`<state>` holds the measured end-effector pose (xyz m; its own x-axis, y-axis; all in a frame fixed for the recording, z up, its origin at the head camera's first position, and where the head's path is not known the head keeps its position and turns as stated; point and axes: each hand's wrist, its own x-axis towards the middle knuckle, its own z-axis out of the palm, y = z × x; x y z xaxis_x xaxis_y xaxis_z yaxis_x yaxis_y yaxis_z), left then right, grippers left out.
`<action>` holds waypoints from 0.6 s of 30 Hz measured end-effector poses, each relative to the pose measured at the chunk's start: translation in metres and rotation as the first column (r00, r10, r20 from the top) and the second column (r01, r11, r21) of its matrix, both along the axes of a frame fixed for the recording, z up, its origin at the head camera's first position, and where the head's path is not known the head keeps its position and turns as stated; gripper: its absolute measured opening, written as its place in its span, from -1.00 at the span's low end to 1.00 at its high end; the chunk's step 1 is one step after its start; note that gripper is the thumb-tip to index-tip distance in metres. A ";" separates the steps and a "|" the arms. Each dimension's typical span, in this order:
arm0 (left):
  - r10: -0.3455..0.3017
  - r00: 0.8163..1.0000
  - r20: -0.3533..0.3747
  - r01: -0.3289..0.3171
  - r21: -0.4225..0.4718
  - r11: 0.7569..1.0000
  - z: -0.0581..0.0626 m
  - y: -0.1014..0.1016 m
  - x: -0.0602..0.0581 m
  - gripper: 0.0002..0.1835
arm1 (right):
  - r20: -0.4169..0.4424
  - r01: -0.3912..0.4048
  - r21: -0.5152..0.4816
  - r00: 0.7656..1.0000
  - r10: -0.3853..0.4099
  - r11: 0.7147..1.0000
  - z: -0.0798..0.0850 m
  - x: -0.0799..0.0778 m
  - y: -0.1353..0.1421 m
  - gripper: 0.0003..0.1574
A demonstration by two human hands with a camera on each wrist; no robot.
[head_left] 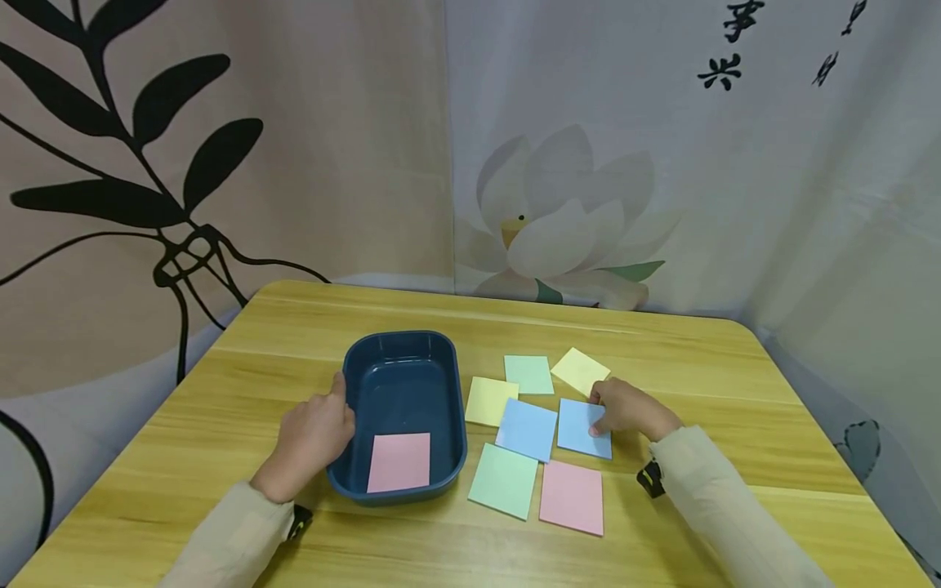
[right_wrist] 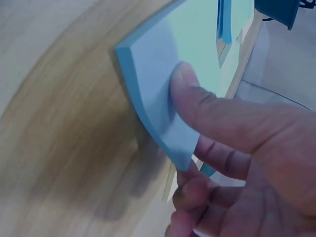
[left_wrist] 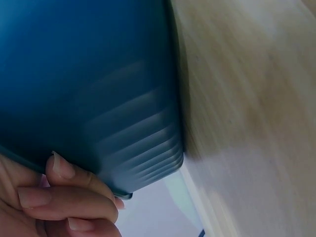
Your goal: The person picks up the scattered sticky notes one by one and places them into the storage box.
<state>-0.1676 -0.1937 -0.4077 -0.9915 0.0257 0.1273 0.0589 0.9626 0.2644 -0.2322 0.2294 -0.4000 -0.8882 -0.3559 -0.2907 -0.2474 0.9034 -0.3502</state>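
A dark blue plastic box [head_left: 400,392] stands left of centre with a pink sticky note pad [head_left: 399,463] lying flat inside. My left hand [head_left: 312,433] grips its left rim; in the left wrist view curled fingers [left_wrist: 81,197] press against the box's outer wall [left_wrist: 94,84]. At the right, my right hand [head_left: 632,408] pinches the right edge of a blue sticky note pad [head_left: 577,429]. In the right wrist view the thumb lies on top of this blue pad [right_wrist: 150,74], fingers sit under its edge, and the held corner bends upward off the table.
Around the held pad lie two yellow pads [head_left: 581,371] [head_left: 491,402], two green pads [head_left: 528,374] [head_left: 503,480], another blue pad [head_left: 526,429] and a pink pad [head_left: 571,498]. The wooden table [head_left: 353,310] ends at a curtain [head_left: 353,147] behind.
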 end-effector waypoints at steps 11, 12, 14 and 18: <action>0.014 1.000 0.007 -0.014 -0.005 1.000 0.001 0.001 0.000 -0.37 | -0.140 0.048 0.068 0.989 -0.038 0.997 0.003 0.008 -0.003 -0.73; 0.015 1.000 0.006 -0.015 -0.004 1.000 0.001 0.000 0.000 -0.37 | -0.152 0.051 0.071 0.988 -0.039 0.996 0.003 0.009 -0.003 -0.76; 0.014 1.000 0.006 -0.014 -0.005 1.000 0.000 0.000 0.000 -0.37 | -0.172 0.055 0.069 0.984 -0.043 0.996 0.002 0.010 -0.003 -0.82; 0.013 1.000 0.008 -0.012 -0.003 1.000 -0.001 -0.001 -0.001 -0.36 | -0.205 0.036 0.040 0.978 -0.027 0.999 -0.001 0.012 -0.001 -0.89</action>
<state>-0.1683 -0.1942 -0.4084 -0.9927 0.0137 0.1196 0.0448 0.9641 0.2618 -0.2201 0.2280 -0.4009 -0.9409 -0.3180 -0.1168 -0.2808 0.9250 -0.2559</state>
